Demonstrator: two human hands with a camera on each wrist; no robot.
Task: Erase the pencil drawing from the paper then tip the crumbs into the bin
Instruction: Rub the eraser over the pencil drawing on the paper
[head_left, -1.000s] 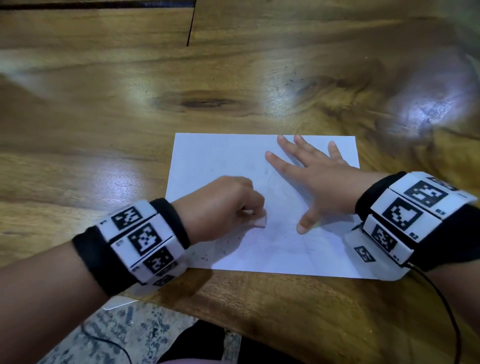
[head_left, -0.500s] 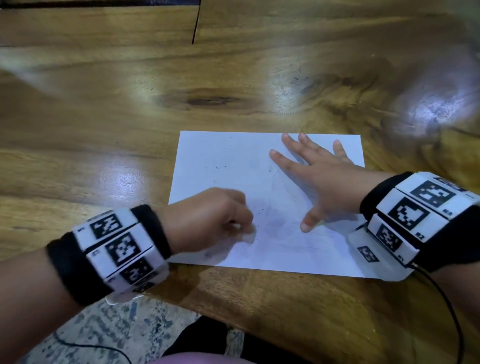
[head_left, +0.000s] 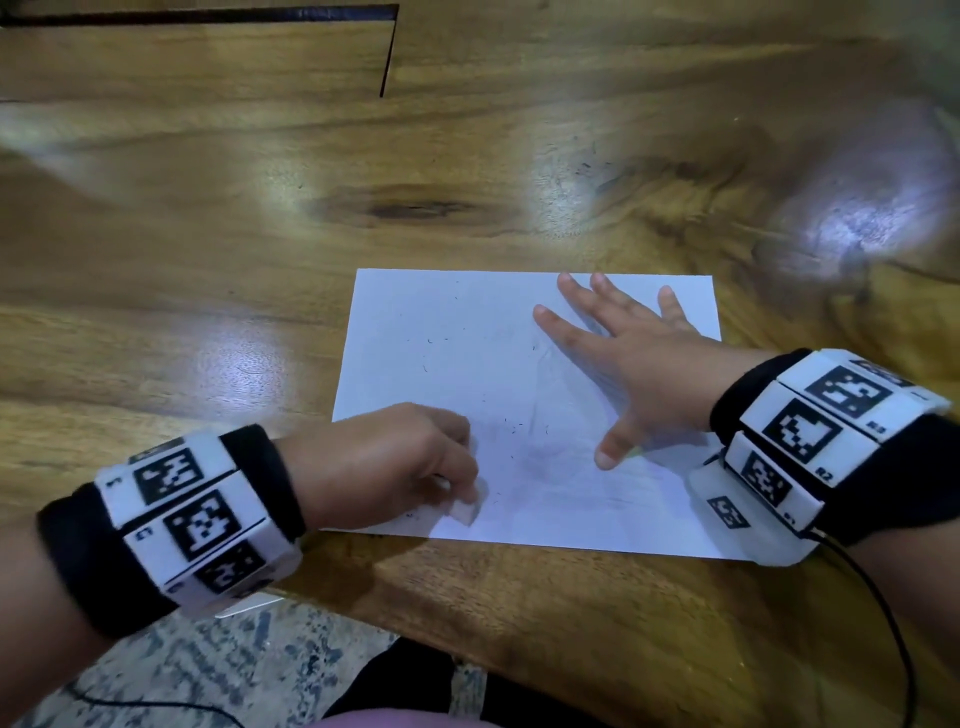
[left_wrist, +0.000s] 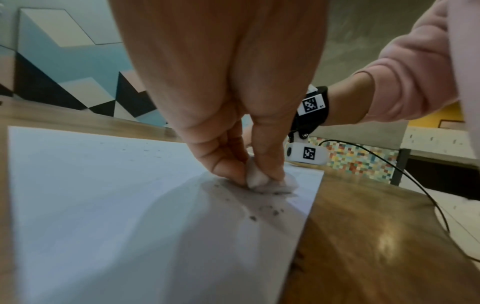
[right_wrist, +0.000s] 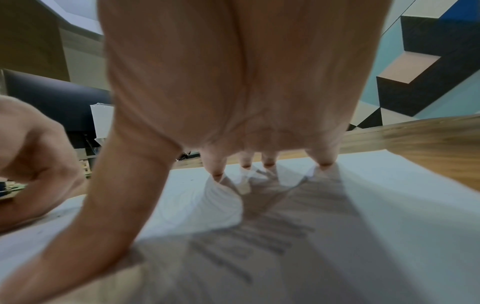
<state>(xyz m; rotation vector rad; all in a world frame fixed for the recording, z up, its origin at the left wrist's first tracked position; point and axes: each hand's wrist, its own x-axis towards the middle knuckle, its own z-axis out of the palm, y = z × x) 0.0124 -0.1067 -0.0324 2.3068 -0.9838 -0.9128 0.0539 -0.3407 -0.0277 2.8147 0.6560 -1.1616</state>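
A white sheet of paper (head_left: 447, 353) lies on the wooden table (head_left: 260, 260) near its front edge, with faint pencil traces and dark eraser crumbs (head_left: 514, 428) scattered on it. My left hand (head_left: 389, 462) pinches a small white eraser (head_left: 465, 509) between thumb and fingers and presses it on the paper's near left part; in the left wrist view the eraser (left_wrist: 259, 181) sits among crumbs (left_wrist: 265, 211). My right hand (head_left: 623, 364) lies flat with fingers spread on the paper's right half, fingertips (right_wrist: 324, 162) pressing the paper (right_wrist: 389, 195).
The table's front edge runs just below the paper. A black cable (head_left: 893, 623) hangs from my right wristband. Patterned floor (head_left: 182, 670) shows below the edge. No bin is in view. A dark seam (head_left: 387, 57) crosses the far tabletop.
My left hand has drawn the eraser back toward the paper's near edge and to the left. The right hand has stayed flat in place.
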